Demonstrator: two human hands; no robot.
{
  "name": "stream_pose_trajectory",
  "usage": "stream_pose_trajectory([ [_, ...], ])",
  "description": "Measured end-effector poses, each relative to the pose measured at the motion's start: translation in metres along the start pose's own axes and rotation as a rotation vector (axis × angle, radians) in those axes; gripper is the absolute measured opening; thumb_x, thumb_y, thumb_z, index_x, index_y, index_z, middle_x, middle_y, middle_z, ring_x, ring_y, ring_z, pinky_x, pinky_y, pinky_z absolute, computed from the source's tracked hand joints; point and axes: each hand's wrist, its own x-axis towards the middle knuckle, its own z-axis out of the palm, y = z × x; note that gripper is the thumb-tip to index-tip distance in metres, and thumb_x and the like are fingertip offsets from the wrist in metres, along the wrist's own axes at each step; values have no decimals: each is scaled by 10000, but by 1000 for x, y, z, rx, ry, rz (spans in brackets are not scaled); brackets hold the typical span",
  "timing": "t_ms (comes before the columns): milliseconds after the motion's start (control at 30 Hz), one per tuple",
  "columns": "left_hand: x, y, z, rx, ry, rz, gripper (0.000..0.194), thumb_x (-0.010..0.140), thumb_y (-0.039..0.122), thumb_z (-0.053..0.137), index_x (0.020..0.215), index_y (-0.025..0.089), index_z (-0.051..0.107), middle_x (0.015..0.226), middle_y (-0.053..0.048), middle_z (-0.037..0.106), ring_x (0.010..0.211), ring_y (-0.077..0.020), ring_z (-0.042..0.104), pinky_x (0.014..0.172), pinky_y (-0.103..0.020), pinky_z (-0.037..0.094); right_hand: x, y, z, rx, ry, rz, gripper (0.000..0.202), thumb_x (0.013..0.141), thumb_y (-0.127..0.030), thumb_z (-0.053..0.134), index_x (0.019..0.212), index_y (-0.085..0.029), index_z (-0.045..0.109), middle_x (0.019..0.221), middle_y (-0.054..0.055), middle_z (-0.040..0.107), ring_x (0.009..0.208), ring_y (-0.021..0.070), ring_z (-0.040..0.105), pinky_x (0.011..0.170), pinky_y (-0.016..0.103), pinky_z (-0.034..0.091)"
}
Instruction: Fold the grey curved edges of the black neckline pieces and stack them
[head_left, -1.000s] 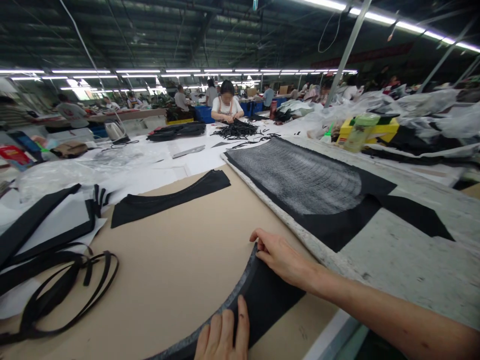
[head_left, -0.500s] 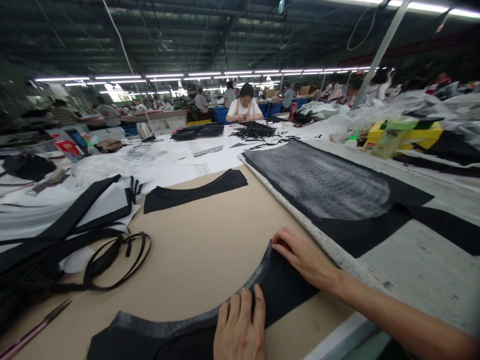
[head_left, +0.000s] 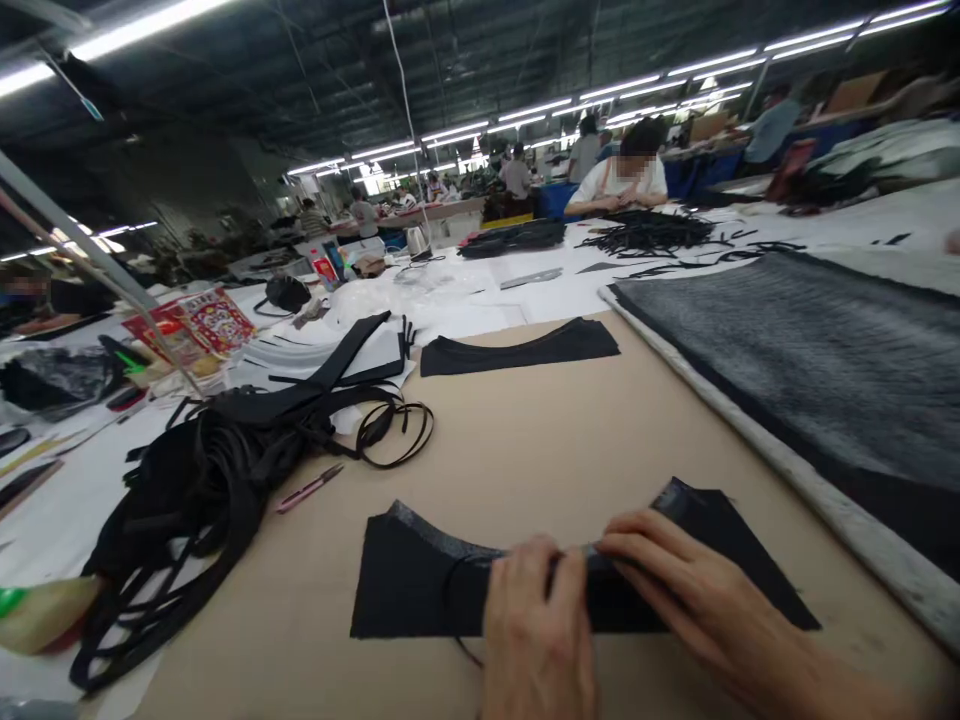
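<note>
A black fabric piece (head_left: pixel 405 590) with a curved, greyish upper edge lies on the tan board (head_left: pixel 525 440). My left hand (head_left: pixel 536 600) rests over the middle of that edge, fingers bent and close together. Just right of it, my right hand (head_left: pixel 675 580) pinches at the same edge with its fingertips. A thin black strip (head_left: pixel 450 600) loops out beside my left hand; its other end is hidden under the hands. What exactly the fingertips grip is partly hidden.
Another curved black piece (head_left: pixel 521 350) lies farther back. Pink-handled snips (head_left: pixel 309 490) and a heap of black strips (head_left: pixel 225 480) are at the left. A large dark sheet (head_left: pixel 810 350) lies at the right. A person (head_left: pixel 622 180) works across the table.
The view has swung left. The black piece lies straighter before me, my hands are closer together at its curved edge, and a thin black strip now shows beside my left hand.
</note>
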Motion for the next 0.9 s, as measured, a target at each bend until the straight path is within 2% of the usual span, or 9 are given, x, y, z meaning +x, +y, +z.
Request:
stream_pose_trajectory([
  [67, -4, -27, -20, 97, 46, -131, 287, 890, 181, 451, 1157, 241, 539, 1127, -65, 567, 1016, -232, 514, 861, -375, 420, 10, -16, 13, 52, -98, -18, 347, 922, -85, 354, 1178, -230, 540, 1073, 60, 558, 961, 140, 570, 842, 254, 498],
  [167, -6, -67, -40, 182, -120, -271, 185, 841, 201, 493, 999, 227, 584, 969, -56, 578, 932, -250, 523, 810, -387, 427, 20, -25, 30, 60, -185, -8, 398, 857, -9, 374, 1157, -196, 559, 1070, 73, 556, 947, 157, 557, 852, 286, 495],
  [267, -8, -89, -46, 144, -261, -317, 129, 823, 166, 446, 800, 229, 556, 880, -36, 560, 873, -229, 522, 780, -363, 415, 20, -24, 43, 7, -215, 20, 396, 803, 30, 383, 1085, -159, 587, 1050, 89, 558, 947, 183, 537, 864, 330, 485],
  [400, -8, -97, -46, 7, -296, -382, 108, 808, 165, 413, 768, 231, 490, 819, -17, 558, 809, -203, 538, 722, -324, 394, 15, -18, 50, -45, -230, -2, 463, 772, 55, 373, 1138, -144, 574, 1067, 99, 557, 957, 193, 511, 870, 346, 469],
  [500, -2, -102, -49, -266, -327, -506, 34, 814, 254, 458, 840, 233, 463, 738, 18, 553, 704, -167, 542, 653, -282, 379, 12, -16, 51, -74, -241, -44, 500, 777, 45, 376, 1211, -135, 548, 1080, 108, 564, 949, 202, 501, 855, 352, 467],
  [600, 10, -109, -55, -595, -387, -605, 262, 809, 430, 514, 947, 209, 486, 658, 40, 551, 654, -150, 531, 638, -263, 377, 12, -15, 52, -95, -257, -69, 536, 777, 34, 393, 1263, -149, 525, 1064, 99, 575, 928, 208, 496, 834, 359, 465],
  [667, 20, -113, -58, -696, -401, -661, 361, 782, 503, 531, 945, 182, 513, 615, 46, 536, 622, -140, 509, 622, -258, 368, 14, -15, 52, -103, -256, -69, 559, 768, 32, 405, 1278, -166, 519, 1049, 91, 578, 910, 207, 493, 821, 359, 460],
  [767, 30, -117, -61, -634, -404, -661, 316, 716, 438, 593, 876, 171, 537, 608, 55, 510, 600, -128, 477, 600, -255, 341, 16, -13, 52, -106, -267, -62, 558, 765, 36, 409, 1262, -185, 533, 1031, 79, 576, 893, 201, 487, 810, 348, 449],
  [900, 35, -119, -60, -370, -394, -548, 170, 721, 283, 571, 870, 201, 559, 656, 51, 553, 675, -146, 528, 663, -273, 348, 18, -11, 54, -109, -269, -60, 531, 763, 36, 420, 1222, -189, 561, 1007, 73, 572, 888, 194, 482, 807, 334, 435],
])
